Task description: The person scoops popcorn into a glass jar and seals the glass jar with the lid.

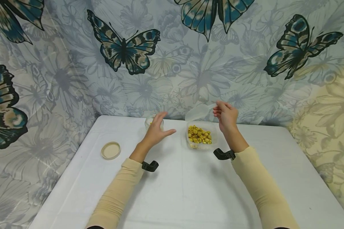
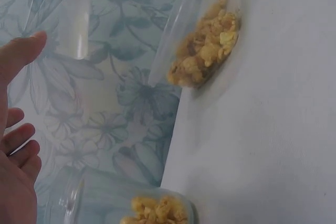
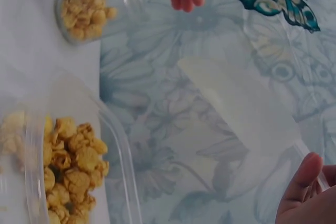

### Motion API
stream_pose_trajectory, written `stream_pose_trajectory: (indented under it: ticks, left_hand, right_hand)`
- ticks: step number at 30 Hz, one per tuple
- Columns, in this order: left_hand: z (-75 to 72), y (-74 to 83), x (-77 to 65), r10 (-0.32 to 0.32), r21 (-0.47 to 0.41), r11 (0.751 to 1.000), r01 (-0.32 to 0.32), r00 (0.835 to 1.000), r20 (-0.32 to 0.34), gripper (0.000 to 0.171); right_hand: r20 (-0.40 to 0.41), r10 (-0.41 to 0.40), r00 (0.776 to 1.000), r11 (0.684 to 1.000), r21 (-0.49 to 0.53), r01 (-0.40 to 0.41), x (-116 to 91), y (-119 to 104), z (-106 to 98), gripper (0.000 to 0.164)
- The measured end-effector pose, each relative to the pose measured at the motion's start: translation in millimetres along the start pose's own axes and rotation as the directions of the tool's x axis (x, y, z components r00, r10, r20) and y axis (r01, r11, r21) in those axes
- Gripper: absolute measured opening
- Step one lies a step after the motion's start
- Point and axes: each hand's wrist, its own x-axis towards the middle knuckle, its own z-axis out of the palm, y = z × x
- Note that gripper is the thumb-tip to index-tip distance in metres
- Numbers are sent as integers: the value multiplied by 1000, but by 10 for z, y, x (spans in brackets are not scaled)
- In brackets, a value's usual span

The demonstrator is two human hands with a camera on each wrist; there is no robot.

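My right hand [image 1: 227, 117] pinches a translucent white plastic scoop [image 1: 199, 112] by its handle, above the back edge of the table. In the right wrist view the scoop's blade [image 3: 244, 106] points toward the jar and carries nothing visible. Below it stands a clear plastic tub [image 1: 200, 146] of caramel popcorn [image 1: 199, 135]. My left hand [image 1: 156, 130] has its fingers extended and thumb spread, beside a glass jar [image 1: 147, 120] that it partly covers in the head view. Some popcorn [image 2: 157, 211] lies in the bottom of the jar, as the left wrist view shows.
A round lid [image 1: 111, 150] with a pale rim lies left of the jar on the white tablecloth [image 1: 177, 190]. Behind the table hangs a cloth backdrop [image 1: 172, 63] with flowers and butterflies. Each wrist wears a black camera strap.
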Motion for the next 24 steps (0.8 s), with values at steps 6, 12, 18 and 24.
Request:
stream_pose_trajectory:
  ticks: [6,12,18,24]
  left_hand:
    - [70,34,13,-7,-16,1000,7,1000,5,81]
    - [172,38,13,-30,-37,999,30,999,15,79]
    - [320,18,8,-40,-86,995,44,998,51,79]
    - [544,-33,-27,-49,-95,994,57,995,89,76]
  right_hand:
    - [-27,-19,999,1000,-14,19,41,10,-83,12]
    - [-37,-41,999,996,-83,37,72,57,-172,11]
    - [-58,-74,996,990,-120,67,114,104,-283,9]
    - [-83,-97,992,976,-205,78,116,141,-351,11]
